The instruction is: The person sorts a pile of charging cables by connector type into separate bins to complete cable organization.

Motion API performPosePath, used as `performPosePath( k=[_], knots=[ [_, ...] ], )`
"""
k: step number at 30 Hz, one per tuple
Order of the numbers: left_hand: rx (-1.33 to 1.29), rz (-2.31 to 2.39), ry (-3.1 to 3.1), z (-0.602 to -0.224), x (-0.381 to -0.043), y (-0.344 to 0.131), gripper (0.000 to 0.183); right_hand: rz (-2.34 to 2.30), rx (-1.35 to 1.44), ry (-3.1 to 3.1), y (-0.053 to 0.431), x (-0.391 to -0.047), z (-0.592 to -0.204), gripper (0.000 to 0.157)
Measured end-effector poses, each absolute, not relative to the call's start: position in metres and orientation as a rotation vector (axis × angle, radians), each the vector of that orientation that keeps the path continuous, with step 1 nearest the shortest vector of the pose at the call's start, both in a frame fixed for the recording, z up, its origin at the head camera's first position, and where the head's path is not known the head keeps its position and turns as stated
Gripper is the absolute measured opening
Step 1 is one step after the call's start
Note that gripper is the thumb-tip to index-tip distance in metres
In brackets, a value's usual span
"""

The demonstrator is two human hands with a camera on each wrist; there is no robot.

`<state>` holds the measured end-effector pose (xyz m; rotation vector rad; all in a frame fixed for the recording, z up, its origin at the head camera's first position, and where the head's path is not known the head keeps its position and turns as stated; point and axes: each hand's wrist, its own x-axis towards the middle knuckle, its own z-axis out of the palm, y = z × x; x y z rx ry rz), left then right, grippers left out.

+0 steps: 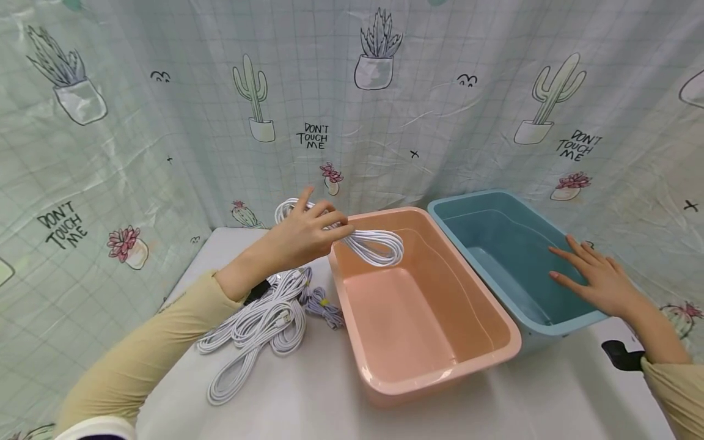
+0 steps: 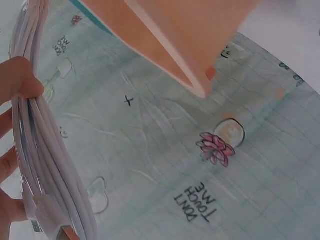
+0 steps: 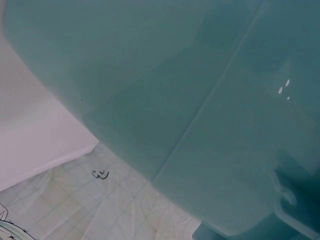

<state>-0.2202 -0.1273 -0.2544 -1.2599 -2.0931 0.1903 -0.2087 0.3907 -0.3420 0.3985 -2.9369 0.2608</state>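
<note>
My left hand (image 1: 310,231) grips a coiled white cable (image 1: 376,246) over the near left corner of the pink bin (image 1: 379,385). In the left wrist view, the thumb and fingers wrap the cable bundle (image 2: 47,145), and its plug ends hang at the bottom. My right hand (image 1: 596,278), fingers spread, is over the right rim of the blue bin (image 1: 561,330); whether it touches the rim I cannot tell. The right wrist view shows the blue bin's wall (image 3: 165,110) but not the hand. More coiled white cables (image 1: 264,330) lie on the table below my left forearm.
A smaller greyish cable bundle (image 1: 324,307) with a yellow tie lies against the pink bin's left side. Both bins stand side by side on the white table (image 1: 291,397). A curtain (image 1: 341,110) printed with cacti hangs behind. A white round rim (image 1: 99,428) shows at the bottom left.
</note>
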Motion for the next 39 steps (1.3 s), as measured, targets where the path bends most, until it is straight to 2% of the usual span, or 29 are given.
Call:
performPosePath(
  k=[9, 21, 31, 39],
  knots=[
    [-1.345, 0.281, -2.056, -0.258, -0.225, -0.099, 0.044, 0.270, 0.394, -2.938, 0.389, -0.207, -0.342, 0.064],
    [-1.471, 0.304, -2.060, -0.277, -0.228, -0.066, 0.030, 0.274, 0.382, -2.939, 0.390, -0.207, -0.341, 0.064],
    [-1.540, 0.327, -2.163, -0.284, -0.229, -0.050, 0.035, 0.281, 0.383, -2.928, 0.389, -0.208, -0.340, 0.064],
    [-1.588, 0.372, -2.166, -0.292, -0.230, -0.041, 0.030, 0.272, 0.383, -2.928, 0.390, -0.208, -0.342, 0.064]
  ],
)
